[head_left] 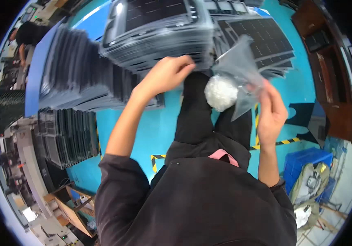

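Observation:
My right hand point(271, 110) pinches a sheet of clear plastic film point(241, 61), which hangs loosely to the left of its fingers. Beside the film, by my knees, is a whitish ball of what looks like crumpled film point(221, 93); what supports it is not plain. My left hand point(168, 74) is closed, thumb against curled fingers, at the near side of a tall stack of clear plastic trays point(159, 43). Motion smears its fingertips, so anything between them cannot be made out. The top tray carries a dark panel point(155, 13) with rows of small marks.
More trays stand in a row point(81, 65) at the left, beside a blue board point(40, 78). Dark sheets point(262, 37) lie stacked at the far right. A blue crate point(303, 162) and a wooden cabinet point(334, 78) are on the right. Another person point(30, 35) works at far left.

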{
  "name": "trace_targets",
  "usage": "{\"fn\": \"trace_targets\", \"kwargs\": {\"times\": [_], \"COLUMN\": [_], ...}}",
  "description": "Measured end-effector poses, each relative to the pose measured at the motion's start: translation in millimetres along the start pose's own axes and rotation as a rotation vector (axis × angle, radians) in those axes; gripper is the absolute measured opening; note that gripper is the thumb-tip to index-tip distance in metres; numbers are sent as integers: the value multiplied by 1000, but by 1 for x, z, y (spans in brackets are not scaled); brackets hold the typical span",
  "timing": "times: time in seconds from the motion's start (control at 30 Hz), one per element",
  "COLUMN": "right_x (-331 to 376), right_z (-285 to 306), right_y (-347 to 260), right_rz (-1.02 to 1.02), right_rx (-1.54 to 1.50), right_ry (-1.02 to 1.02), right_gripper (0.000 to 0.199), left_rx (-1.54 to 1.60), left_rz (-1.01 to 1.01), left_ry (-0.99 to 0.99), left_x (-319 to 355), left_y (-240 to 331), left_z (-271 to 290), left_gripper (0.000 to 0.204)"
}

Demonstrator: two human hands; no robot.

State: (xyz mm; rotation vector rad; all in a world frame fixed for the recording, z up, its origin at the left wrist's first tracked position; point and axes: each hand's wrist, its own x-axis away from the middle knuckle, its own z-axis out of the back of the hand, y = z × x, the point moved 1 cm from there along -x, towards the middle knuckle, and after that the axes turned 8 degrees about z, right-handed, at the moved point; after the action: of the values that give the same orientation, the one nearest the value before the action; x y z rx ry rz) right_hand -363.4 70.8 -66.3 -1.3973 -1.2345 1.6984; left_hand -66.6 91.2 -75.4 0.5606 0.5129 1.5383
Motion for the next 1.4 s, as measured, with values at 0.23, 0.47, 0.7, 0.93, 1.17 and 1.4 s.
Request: {"fn": "trace_targets", "kwargs": {"times": [0.23,0.47,0.7,0.93,1.17,1.4], "right_x": [51,62,59,46,59,53], "right_z": [9,6,-19,-9,-12,-11], "right_y": [105,177,198,195,172,197], "right_rz": [343,-207,37,48,52,-240], "right_rx": [797,-150,659,777,1100,278], "right_ry": [-602,-3,-42,-66,-12,68], "right_gripper": [47,34,41,40,43,66], "left_rx": [573,81,609,415,520,661], "left_rz": [305,1,470,523,518,487], "left_ry": [288,211,598,452,352,373], "left_x": [19,19,-24,-40,-33,-27], "left_y": [-42,10,17,17,-6,-15], "left_z": [-81,-187,-268,-255,-268,-278], "left_gripper": [26,48,84,98,64,60]}}
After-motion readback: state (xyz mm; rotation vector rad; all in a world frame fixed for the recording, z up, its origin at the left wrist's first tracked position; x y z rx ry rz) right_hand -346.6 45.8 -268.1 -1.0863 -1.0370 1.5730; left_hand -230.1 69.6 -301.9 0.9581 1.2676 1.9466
